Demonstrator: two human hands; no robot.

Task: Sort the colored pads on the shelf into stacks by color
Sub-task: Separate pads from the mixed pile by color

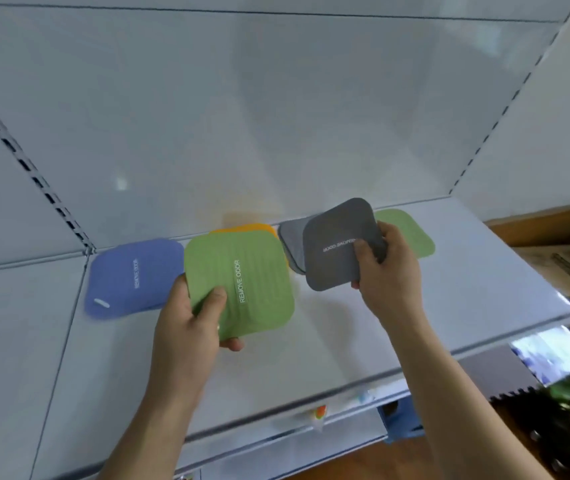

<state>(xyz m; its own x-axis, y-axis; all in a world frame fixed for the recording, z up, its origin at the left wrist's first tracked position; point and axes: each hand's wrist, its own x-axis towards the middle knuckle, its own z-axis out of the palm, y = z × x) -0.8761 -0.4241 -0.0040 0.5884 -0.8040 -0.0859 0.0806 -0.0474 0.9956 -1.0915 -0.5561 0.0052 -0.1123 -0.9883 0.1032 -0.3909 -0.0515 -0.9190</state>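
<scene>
The left hand (195,318) grips a green pad (242,282) above the shelf (345,341) — thumb on top. The right hand (385,271) pinches a gray pad (340,244) — raised over another gray pad (292,242).

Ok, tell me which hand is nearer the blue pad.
Left. The left hand, holding a green pad, sits just right of the blue pad. The right hand, holding a grey pad, is farther right.

We read "REMOVE ODOR" on green pad (242,285) in left hand (190,327); same wording upside-down on gray pad (339,247) in right hand (391,271), blurred on blue pad (131,275).
</scene>
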